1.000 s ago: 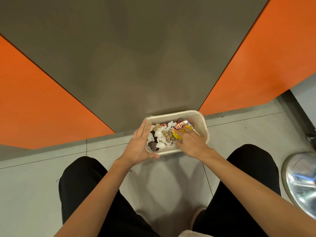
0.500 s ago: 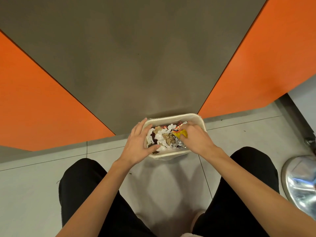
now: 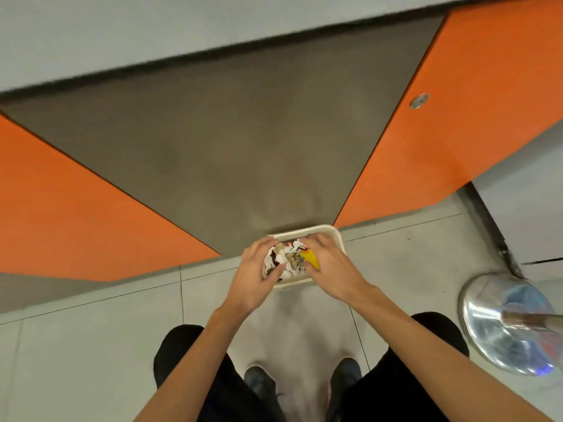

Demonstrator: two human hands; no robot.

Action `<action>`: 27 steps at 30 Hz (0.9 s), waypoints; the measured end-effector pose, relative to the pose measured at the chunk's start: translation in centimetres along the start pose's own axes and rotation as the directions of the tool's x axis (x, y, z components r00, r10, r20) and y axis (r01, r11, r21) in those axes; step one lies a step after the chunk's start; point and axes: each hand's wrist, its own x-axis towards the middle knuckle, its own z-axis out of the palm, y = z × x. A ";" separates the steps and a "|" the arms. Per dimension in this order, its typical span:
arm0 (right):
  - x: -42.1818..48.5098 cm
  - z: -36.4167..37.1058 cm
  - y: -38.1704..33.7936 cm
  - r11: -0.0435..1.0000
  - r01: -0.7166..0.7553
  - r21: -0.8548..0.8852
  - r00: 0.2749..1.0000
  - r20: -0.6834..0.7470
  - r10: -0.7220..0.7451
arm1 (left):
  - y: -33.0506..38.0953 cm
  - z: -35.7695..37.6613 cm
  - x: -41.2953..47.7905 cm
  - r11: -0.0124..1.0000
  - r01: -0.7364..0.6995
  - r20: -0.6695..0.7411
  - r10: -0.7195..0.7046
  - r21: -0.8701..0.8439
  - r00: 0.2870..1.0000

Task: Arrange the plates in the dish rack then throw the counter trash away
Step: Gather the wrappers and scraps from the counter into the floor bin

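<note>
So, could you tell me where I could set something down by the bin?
Bare tiles lie left of the bin, below the orange cabinet, and right of it, before the chrome base. The bin is crowded: trash, left hand and right hand.

Single head-worn view, steeply downward, near floor (image 3: 91, 345)

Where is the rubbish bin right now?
The rubbish bin sits centre of the head view, by the grey cabinet panel, between the left hand and right hand.
</note>
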 end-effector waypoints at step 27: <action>-10.1 -42.5 -27.6 0.967 0.252 -0.046 0.967 -0.023 -0.253 | 41.2 -32.1 -6.7 0.974 -0.032 -0.304 -0.039 -0.223 0.952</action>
